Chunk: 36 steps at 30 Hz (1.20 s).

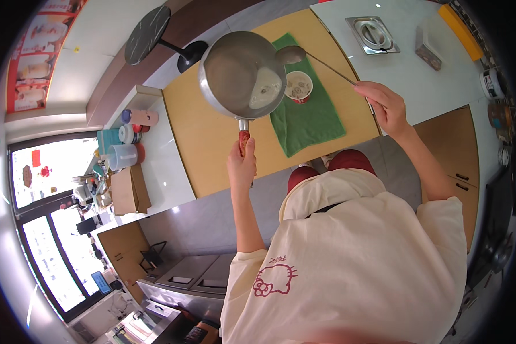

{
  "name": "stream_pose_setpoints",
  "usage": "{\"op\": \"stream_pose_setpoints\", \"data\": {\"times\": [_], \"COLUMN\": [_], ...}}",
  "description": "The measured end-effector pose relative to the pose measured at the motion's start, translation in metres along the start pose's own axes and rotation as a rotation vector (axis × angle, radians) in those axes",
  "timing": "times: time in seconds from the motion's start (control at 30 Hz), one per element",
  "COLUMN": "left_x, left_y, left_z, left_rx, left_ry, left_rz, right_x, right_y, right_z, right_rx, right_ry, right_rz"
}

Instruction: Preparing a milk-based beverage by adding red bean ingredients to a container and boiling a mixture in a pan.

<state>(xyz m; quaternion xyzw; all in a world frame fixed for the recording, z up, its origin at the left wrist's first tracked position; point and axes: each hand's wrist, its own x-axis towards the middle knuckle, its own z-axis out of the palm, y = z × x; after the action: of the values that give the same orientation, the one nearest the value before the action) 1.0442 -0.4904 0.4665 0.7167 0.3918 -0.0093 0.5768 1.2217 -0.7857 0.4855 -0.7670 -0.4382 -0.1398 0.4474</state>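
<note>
My left hand (242,165) is closed round the red handle of a metal saucepan (226,74), held up and tilted to the right. A pale, milky liquid (266,89) has pooled at the pan's right side. With its fingers pinched on the long thin handle, my right hand (384,106) holds a ladle (292,55). The ladle's bowl hangs just past a paper cup (299,86), which has a red lower side and stands on a green cloth (315,123). Something pale with darker spots shows inside the cup. The pan's rim is beside the cup in this view.
The cloth lies on a wooden tabletop (189,137). A white counter (430,97) at the right has a lidded metal insert (374,35) and a clear container (428,49). Tubs, a pink bottle (142,117) and a cardboard box (126,190) crowd the left counter. A round black table (148,35) stands beyond.
</note>
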Motion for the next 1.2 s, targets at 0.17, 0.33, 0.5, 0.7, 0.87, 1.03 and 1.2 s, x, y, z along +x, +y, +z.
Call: {"op": "stream_pose_setpoints", "data": {"times": [0.17, 0.33, 0.5, 0.7, 0.87, 1.03, 1.2], "left_x": [0.0, -0.001, -0.007, -0.011, -0.015, -0.014, -0.017], "left_y": [0.001, 0.007, 0.019, 0.022, 0.023, 0.016, 0.015], "left_z": [0.007, 0.017, 0.025, 0.027, 0.032, 0.033, 0.031], "left_rx": [0.238, 0.453, 0.544, 0.639, 0.663, 0.724, 0.74], "left_ry": [0.068, 0.128, 0.174, 0.194, 0.202, 0.214, 0.228], "left_rz": [0.103, 0.305, 0.362, 0.407, 0.441, 0.47, 0.489], "right_x": [-0.001, -0.009, -0.014, -0.025, -0.026, -0.025, -0.025], "right_y": [-0.003, 0.002, 0.0, 0.009, 0.014, 0.018, 0.026], "right_z": [-0.001, -0.003, -0.002, -0.002, 0.0, 0.002, 0.004], "right_rx": [0.017, 0.041, 0.086, 0.068, 0.063, 0.008, -0.121], "right_ry": [0.006, -0.031, -0.09, -0.101, -0.118, -0.2, -0.277], "right_rz": [-0.029, -0.006, 0.002, 0.035, 0.032, 0.032, -0.066]}}
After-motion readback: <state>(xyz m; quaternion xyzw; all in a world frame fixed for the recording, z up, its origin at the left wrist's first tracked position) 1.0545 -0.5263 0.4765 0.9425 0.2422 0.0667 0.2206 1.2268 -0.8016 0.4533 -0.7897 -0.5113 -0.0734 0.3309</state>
